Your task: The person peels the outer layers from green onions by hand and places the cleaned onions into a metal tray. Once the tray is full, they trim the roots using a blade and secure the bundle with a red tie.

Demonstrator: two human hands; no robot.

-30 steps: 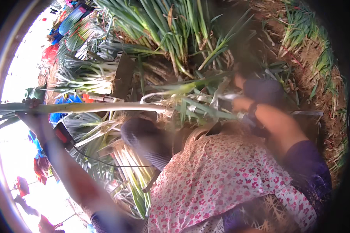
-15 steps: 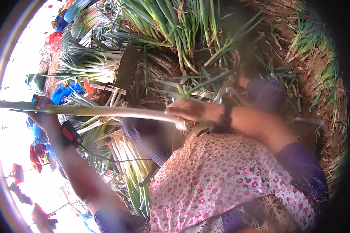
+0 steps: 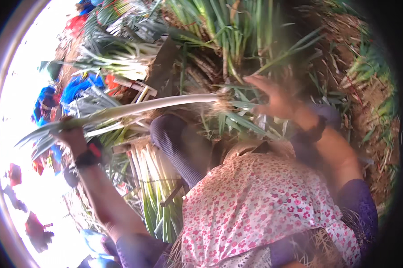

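Observation:
A long green onion (image 3: 165,102) lies crosswise in front of me, its green leaves to the left and its pale stalk to the right. My left hand (image 3: 72,135) is closed round it where the leaves begin. At the other end, a tuft of brown roots (image 3: 222,102) shows. Past the roots, my right hand (image 3: 279,102) is slightly blurred, fingers spread, holding nothing, above loose green leaves (image 3: 241,123). A dark band circles each of my wrists.
Uprooted green onions (image 3: 237,33) are heaped ahead. Paler stalks (image 3: 121,60) lie at the far left beside a dark board (image 3: 163,62). A bundle of stalks (image 3: 154,178) stands left of my floral apron (image 3: 264,201). Bare soil and plant scraps (image 3: 367,107) cover the right.
My right hand has let go of the onion's root end and moved right and away, its fingers spreading. The root end is higher in view, while my left hand has come down slightly with the onion.

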